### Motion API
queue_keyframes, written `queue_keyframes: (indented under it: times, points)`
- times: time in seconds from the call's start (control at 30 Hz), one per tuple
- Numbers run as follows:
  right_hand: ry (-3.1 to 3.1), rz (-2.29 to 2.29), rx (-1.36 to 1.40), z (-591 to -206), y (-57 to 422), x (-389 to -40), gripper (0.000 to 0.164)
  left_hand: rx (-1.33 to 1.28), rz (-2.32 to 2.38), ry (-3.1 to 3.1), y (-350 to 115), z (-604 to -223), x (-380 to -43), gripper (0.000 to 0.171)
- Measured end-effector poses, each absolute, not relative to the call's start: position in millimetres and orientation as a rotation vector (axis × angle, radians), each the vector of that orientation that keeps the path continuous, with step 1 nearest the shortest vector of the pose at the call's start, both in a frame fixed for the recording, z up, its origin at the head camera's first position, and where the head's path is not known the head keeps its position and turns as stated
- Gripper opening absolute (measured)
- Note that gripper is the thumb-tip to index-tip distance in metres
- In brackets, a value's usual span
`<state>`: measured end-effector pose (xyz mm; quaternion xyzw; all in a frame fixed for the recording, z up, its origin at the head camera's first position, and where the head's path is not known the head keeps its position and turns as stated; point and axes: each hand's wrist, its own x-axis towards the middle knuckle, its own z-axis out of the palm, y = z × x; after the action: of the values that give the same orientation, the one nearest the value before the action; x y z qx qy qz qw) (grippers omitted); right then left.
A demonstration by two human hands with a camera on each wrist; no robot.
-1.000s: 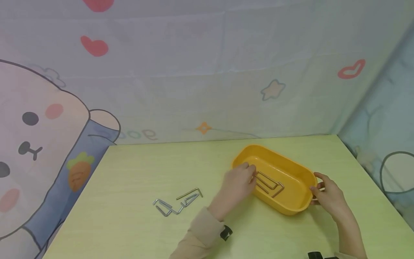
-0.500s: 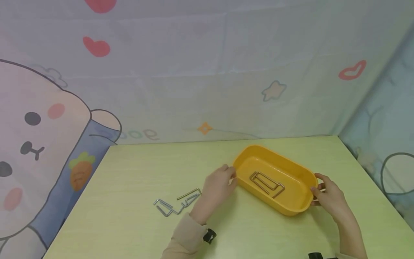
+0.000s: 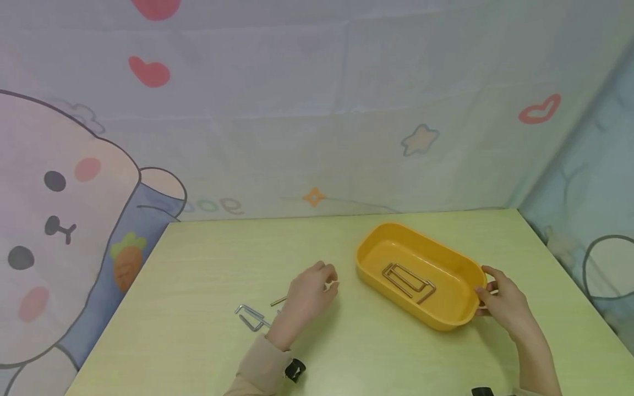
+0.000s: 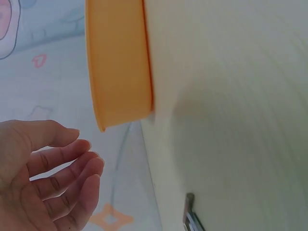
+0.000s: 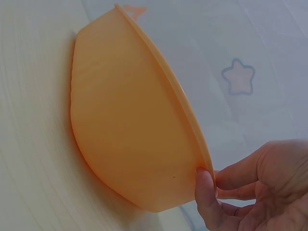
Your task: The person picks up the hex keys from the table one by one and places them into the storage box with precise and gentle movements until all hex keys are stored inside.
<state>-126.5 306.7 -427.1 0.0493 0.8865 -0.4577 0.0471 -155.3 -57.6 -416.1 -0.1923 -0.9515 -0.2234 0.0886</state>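
Note:
My left hand [image 3: 309, 294] hovers over the table, left of a yellow plastic tray [image 3: 446, 289]. Its fingers curve loosely, and the left wrist view shows nothing between thumb and fingertips. Beneath and beside it lie silver L-shaped hex keys [image 3: 253, 312] and a brass-coloured one [image 3: 278, 301], partly covered by the hand. My right hand [image 3: 505, 302] pinches the tray's right end at the rim, thumb and fingers on opposite sides of the wall in the right wrist view. Inside the tray rest several copper-coloured hex keys [image 3: 410, 274], lying across one another.
The pale yellow-green table [image 3: 198, 264] ends at a printed cloth backdrop [image 3: 277, 154]. Another cloth [image 3: 594, 181] hangs along the right side. The tray's wall [image 4: 120, 72] rises near the left hand in the left wrist view.
My left hand has drawn back from inside the tray, leftward and nearer, towards the loose hex keys. A copper-coloured key it was touching now lies in the tray. The right hand stays on the rim.

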Motion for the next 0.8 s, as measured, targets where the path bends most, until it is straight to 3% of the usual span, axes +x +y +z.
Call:
queue_keyframes:
  times: [0.8]
  points:
    - [2.691,-1.415,0.155,-425.2,306.3,-125.4,0.057,-0.645,-0.886,-2.937,-122.4,-426.0,-179.1,0.009]
